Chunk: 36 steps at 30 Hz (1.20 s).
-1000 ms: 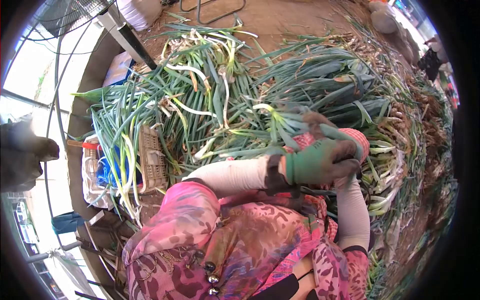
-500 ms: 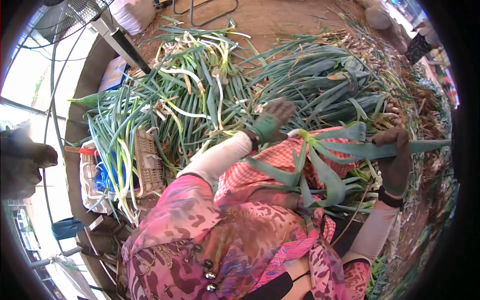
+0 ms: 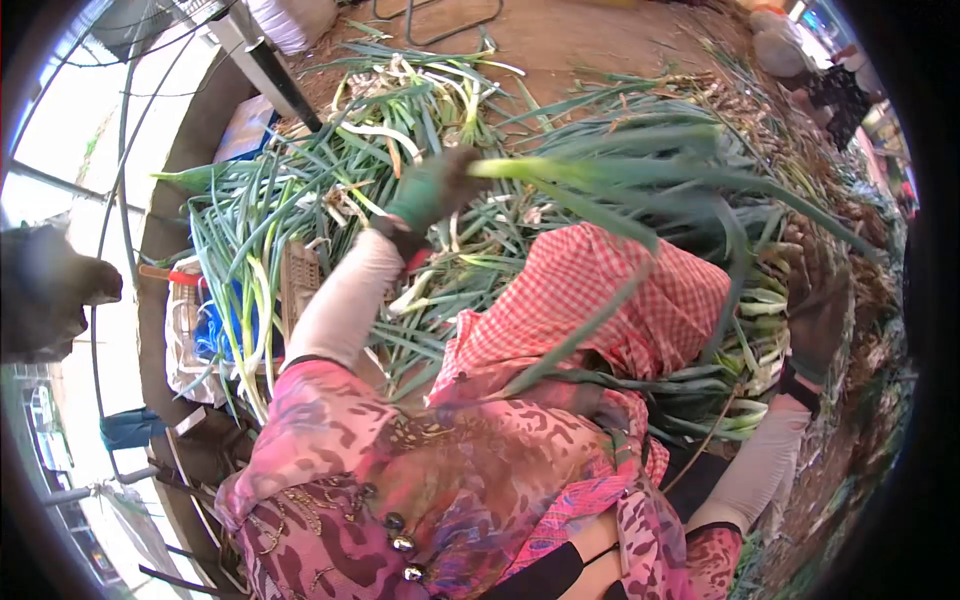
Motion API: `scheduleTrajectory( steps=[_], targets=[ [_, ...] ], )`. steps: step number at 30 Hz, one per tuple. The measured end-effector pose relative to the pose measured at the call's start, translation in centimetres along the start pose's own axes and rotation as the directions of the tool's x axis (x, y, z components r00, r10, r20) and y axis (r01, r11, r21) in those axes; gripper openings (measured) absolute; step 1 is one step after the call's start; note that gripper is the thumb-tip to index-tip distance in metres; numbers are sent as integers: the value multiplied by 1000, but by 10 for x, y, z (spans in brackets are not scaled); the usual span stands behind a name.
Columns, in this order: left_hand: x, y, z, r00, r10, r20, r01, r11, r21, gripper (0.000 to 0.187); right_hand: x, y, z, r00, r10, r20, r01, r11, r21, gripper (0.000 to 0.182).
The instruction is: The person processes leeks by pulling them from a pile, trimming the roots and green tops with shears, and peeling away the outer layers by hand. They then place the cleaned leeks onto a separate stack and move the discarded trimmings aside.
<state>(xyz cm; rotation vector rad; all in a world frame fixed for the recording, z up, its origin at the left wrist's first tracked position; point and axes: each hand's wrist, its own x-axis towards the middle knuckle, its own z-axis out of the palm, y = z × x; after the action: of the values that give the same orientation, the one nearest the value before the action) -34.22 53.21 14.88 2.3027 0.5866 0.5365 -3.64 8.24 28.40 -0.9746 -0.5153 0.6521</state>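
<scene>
a: where's the green onion (image 3: 600, 180)?

b: left hand (image 3: 432, 190) has its grip closed round the pale stalk end, at 11 o'clock over the heap (image 3: 300, 210). light, floppy leaves, so hold the firm stalk.

a: right hand (image 3: 815, 315)?

b: at 3 o'clock, grip unclear. open ground (image 3: 580, 40) at 12 o'clock.

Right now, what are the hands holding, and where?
The left hand grips a leek at its pale stalk end. The right hand rests among leaves; its hold cannot be told.
</scene>
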Motion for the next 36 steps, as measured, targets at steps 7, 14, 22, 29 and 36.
scheduleTrajectory(
  steps=[7, 14, 22, 29, 36],
  targets=[
    [-124, -128, -180, 856, -73, -512, 364, 788, 497, 34, -16, 47, -121, 955, 145, -260, -97, 977, 188, 50],
    [-291, -144, -270, 430, -334, -839, 824, 524, 214, 37, -51, 55, -195, 866, 105, -489, -75, 994, 80, 47],
    [-413, -263, -198, 163, -765, -623, 928, -96, 360, 38, -100, 39, -235, 707, 148, -692, -67, 987, 144, 43],
    [-250, -240, -136, 515, -465, -720, 847, 402, 346, 25, -157, 12, -267, 748, 45, -662, -56, 998, 5, 43],
    [-96, -264, 104, 721, -668, -183, 684, 728, 36, 34, -224, 14, -290, 729, 160, -665, -59, 983, 171, 35]
  ],
)
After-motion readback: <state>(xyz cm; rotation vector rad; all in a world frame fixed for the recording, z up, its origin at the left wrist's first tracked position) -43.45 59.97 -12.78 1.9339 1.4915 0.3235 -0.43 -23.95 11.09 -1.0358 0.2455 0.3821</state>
